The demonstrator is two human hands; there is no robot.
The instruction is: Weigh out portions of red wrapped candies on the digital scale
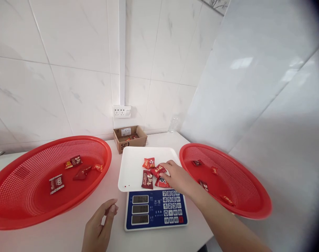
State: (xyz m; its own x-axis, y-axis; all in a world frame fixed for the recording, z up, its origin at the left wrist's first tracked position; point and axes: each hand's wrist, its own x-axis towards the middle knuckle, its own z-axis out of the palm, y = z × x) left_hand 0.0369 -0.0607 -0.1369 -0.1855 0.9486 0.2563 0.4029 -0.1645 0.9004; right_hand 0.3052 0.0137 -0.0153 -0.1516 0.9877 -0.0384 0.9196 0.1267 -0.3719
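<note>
A digital scale (155, 209) with a blue keypad front and a white weighing tray (130, 168) stands on the white counter. Several red snack packets (148, 178) lie on the tray. My right hand (176, 176) reaches over the tray's right side, its fingers resting on a red packet (158, 170). My left hand (99, 227) hovers above the counter left of the scale, fingers loosely curled with nothing in them.
A large red mesh basket (23, 196) with a few packets sits on the left; another red basket (243, 199) with several packets sits on the right. A small cardboard box (130, 139) and a clear bottle (173, 125) stand by the tiled wall, under a socket (122, 111).
</note>
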